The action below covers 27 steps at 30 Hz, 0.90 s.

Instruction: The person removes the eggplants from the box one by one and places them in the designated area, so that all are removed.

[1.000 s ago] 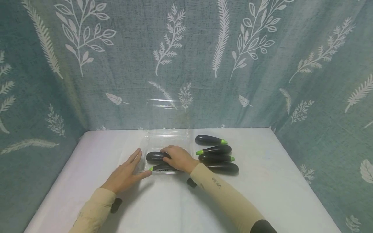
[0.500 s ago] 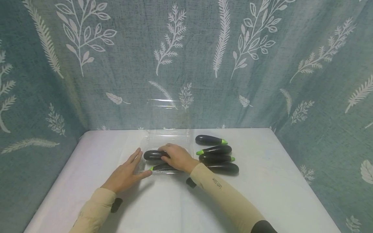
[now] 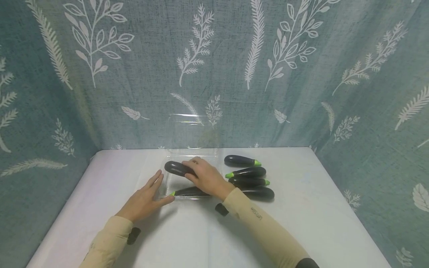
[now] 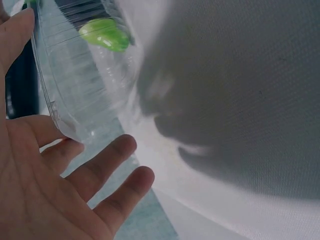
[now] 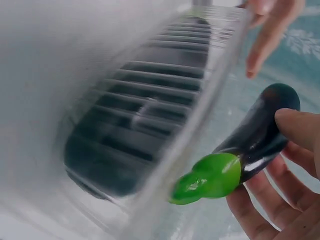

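My right hand (image 3: 209, 176) grips a dark toy eggplant (image 3: 175, 168) by its right part, above the clear plastic clamshell box (image 3: 170, 184). Its green cap (image 5: 207, 177) shows in the right wrist view, with the thumb on one side and the fingers on the other. A second eggplant (image 3: 191, 191) lies along the box's near side, green end to the left. At the box's near left corner rests my left hand (image 3: 142, 199), fingers spread. The left wrist view shows its thumb (image 4: 17, 37) against the rim and fingertips by the corner.
The box's clear lid (image 3: 194, 134) stands raised at the back. Right of the box, several eggplants (image 3: 248, 181) lie in a loose column on the white table (image 3: 318, 223). A patterned curtain (image 3: 151, 74) hangs behind and at both sides.
The right hand has raised its eggplant from the box floor, moving slightly away from me and tilting it. The left hand has stayed in place.
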### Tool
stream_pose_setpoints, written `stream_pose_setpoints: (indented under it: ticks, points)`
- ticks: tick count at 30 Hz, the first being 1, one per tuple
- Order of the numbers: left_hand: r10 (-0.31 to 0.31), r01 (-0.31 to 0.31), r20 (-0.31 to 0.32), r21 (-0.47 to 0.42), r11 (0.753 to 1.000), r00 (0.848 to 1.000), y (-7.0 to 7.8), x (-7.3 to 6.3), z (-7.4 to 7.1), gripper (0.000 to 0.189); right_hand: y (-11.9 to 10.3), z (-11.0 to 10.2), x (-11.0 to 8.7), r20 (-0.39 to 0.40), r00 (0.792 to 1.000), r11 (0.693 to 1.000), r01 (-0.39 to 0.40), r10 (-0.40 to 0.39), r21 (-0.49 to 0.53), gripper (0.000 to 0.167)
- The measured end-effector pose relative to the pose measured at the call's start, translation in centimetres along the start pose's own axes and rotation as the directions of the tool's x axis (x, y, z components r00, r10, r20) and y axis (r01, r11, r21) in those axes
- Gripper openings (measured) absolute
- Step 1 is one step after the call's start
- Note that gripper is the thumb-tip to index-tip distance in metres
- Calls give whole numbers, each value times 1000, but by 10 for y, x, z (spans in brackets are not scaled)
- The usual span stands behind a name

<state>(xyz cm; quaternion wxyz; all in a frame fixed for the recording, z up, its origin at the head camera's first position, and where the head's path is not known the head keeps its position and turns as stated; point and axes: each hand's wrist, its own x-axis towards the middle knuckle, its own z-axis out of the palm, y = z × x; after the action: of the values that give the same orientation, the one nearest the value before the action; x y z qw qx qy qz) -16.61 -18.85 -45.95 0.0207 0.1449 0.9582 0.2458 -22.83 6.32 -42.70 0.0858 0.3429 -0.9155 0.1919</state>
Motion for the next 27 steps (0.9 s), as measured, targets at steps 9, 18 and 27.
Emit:
stream_pose_setpoints:
  ticks: [9,18,27]
  points:
    - [3,-3,4,-4,1000,1000,1,0,0,103,3,-21,-9,-118,992,998,-30,37,61,45]
    - [4,-4,4,-9,1000,1000,2,0,0,101,11,-41,-26,-161,979,986,-108,128,126,50]
    - [18,-18,-2,-12,1000,1000,1,0,0,101,27,-51,-44,-190,964,966,-145,186,213,49]
